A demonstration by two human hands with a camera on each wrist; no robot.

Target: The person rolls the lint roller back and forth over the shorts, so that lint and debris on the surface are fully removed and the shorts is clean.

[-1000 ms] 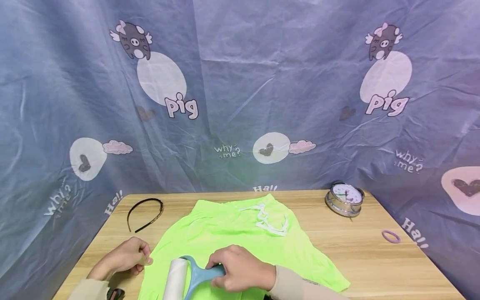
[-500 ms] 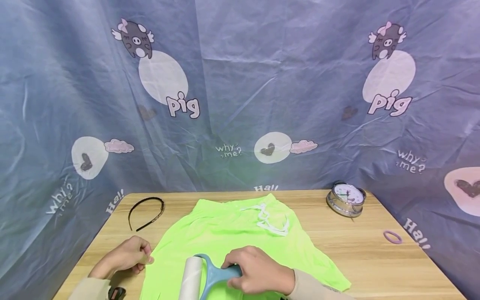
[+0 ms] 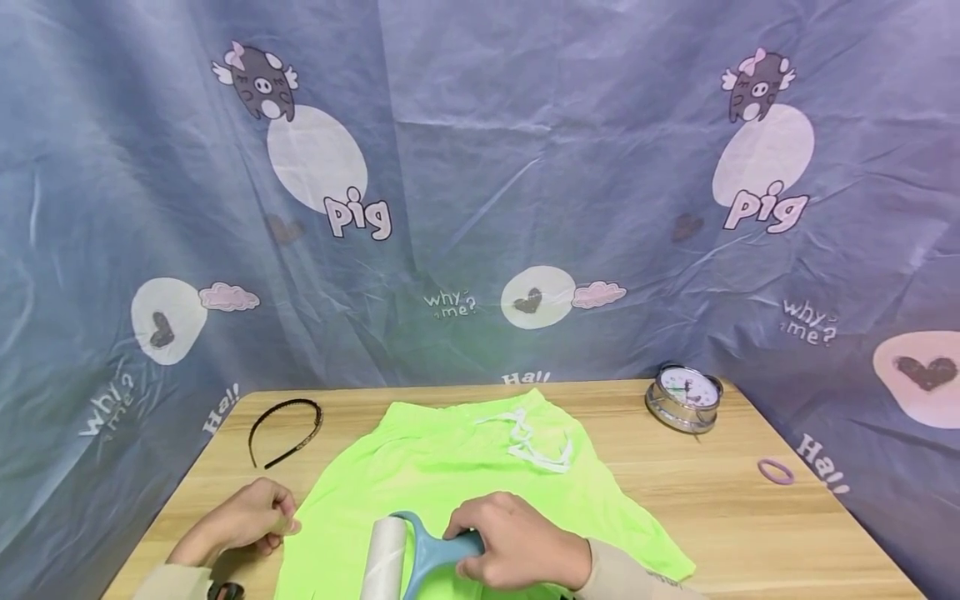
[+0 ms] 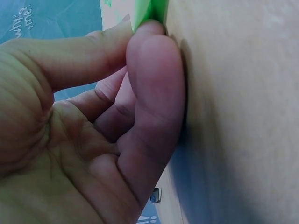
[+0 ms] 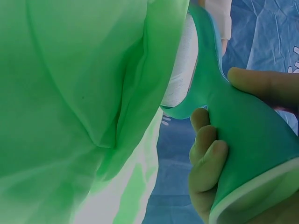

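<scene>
Neon green shorts (image 3: 442, 471) with a white drawstring (image 3: 536, 454) lie spread over the wooden table. My left hand (image 3: 243, 523) is at their left edge; in the left wrist view, thumb and forefinger pinch a bit of the green fabric (image 4: 148, 10). With my right hand (image 3: 521, 542) I grip the blue handle of a lint roller (image 3: 435, 554), fingers wrapped round it. Its white roll (image 3: 384, 558) is over the lower left part of the shorts. The right wrist view shows the roll (image 5: 184, 65) up against the fabric, partly hidden by a fold.
A black headband (image 3: 285, 429) lies at the table's back left. At the back right stands a silver alarm clock (image 3: 682, 400), with a purple ring-shaped band (image 3: 776, 472) nearer the right edge. A blue printed curtain (image 3: 480, 183) hangs behind the wooden table (image 3: 750, 533).
My right hand has moved the lint roller a little to the right across the shorts, then stayed about there. The left hand keeps its hold on the edge. The head view shifted slightly.
</scene>
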